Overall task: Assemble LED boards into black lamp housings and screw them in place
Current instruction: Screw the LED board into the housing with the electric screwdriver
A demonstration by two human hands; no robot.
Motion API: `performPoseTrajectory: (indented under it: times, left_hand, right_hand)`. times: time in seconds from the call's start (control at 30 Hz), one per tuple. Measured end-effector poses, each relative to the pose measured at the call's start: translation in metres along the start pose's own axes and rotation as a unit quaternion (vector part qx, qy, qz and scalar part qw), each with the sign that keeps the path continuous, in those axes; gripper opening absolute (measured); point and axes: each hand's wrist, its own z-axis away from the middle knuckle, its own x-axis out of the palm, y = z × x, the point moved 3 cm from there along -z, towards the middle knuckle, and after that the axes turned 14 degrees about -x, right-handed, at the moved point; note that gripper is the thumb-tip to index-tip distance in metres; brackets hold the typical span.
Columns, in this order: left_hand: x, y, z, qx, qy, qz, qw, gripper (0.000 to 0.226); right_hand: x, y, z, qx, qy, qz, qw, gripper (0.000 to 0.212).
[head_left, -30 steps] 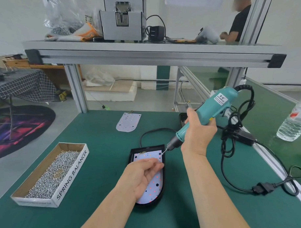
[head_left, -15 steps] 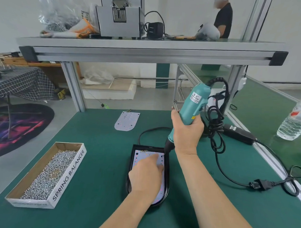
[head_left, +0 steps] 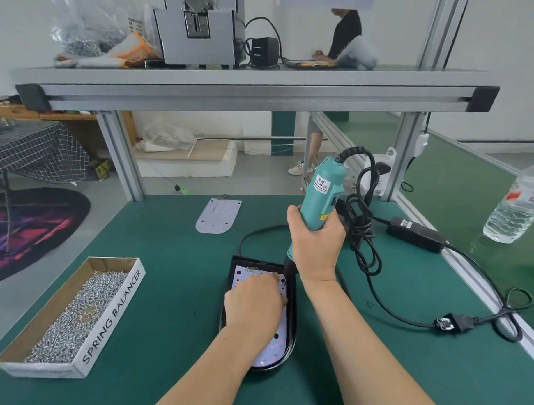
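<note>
My left hand (head_left: 253, 305) lies with its fingers (head_left: 270, 278) pressing flat on the LED board (head_left: 272, 351), which sits in the black housing (head_left: 292, 324) before me; the hand hides the board's middle. My right hand (head_left: 315, 243) grasps the screwdriver (head_left: 320, 189), upright, bit at the board's far right corner. Its tangled cable (head_left: 362, 224) hangs just beside, with the adapter (head_left: 416, 234) and bottle (head_left: 520, 208) further right. A spare board (head_left: 218, 215) lies beyond, the screw box (head_left: 74, 316) to the left.
</note>
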Motion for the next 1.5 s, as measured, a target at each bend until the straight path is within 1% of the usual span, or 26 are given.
performPoseTrajectory:
  times: [0.1,0.43,0.6,0.67,0.87,1.0,1.1,1.17,1.23,1.3,1.33,1.43,1.5]
  left_hand:
    - [0.001,-0.001,-0.001,0.004,0.005,0.001,1.000,0.009]
    - [0.004,-0.002,-0.002,0.010,0.013,-0.007,1.000,0.006]
    - [0.004,-0.002,-0.002,0.007,0.011,-0.006,1.000,0.017]
    - [0.004,-0.002,-0.003,0.005,0.009,-0.004,1.000,0.018]
    - [0.005,-0.002,-0.002,0.002,0.007,-0.003,1.000,0.012]
    - [0.004,0.001,0.000,0.008,0.029,-0.025,0.999,0.014]
    - [0.004,0.003,0.002,0.010,0.037,-0.040,0.998,0.022]
    - [0.003,0.004,0.002,0.009,0.043,-0.052,0.998,0.023]
    - [0.002,0.004,0.004,0.007,0.033,-0.048,0.998,0.018]
    - [0.001,0.003,0.003,0.005,0.019,-0.038,0.999,0.005]
    - [0.000,0.002,0.002,-0.002,0.013,-0.032,0.999,0.006]
    - [-0.003,0.001,0.003,-0.019,-0.011,-0.013,1.000,0.019]
    - [-0.007,-0.002,0.003,-0.029,-0.036,0.018,0.999,0.017]
  right_hand:
    - [-0.001,0.001,0.000,0.000,0.000,-0.001,1.000,0.028]
    - [0.000,0.002,0.000,0.010,0.002,0.004,1.000,0.030]
    - [0.000,0.001,0.002,0.004,-0.004,0.008,1.000,0.030]
    - [0.000,0.000,0.002,0.004,-0.007,0.011,1.000,0.029]
    - [-0.002,0.003,0.004,0.035,0.011,-0.013,0.999,0.034]
    - [-0.002,0.007,0.003,0.053,0.008,-0.012,0.999,0.037]
    - [-0.006,0.005,0.004,0.067,0.029,-0.015,0.997,0.033]
    - [-0.010,0.002,0.004,0.069,0.030,-0.031,0.997,0.029]
    - [-0.015,-0.003,0.004,0.070,0.020,-0.043,0.996,0.026]
    - [-0.021,-0.013,0.000,0.064,0.022,-0.058,0.996,0.020]
    - [-0.024,-0.019,-0.003,0.063,0.030,-0.068,0.995,0.017]
    - [-0.034,-0.034,-0.012,0.050,0.052,-0.086,0.994,0.018]
    - [-0.038,-0.040,-0.010,0.061,0.064,-0.095,0.992,0.018]
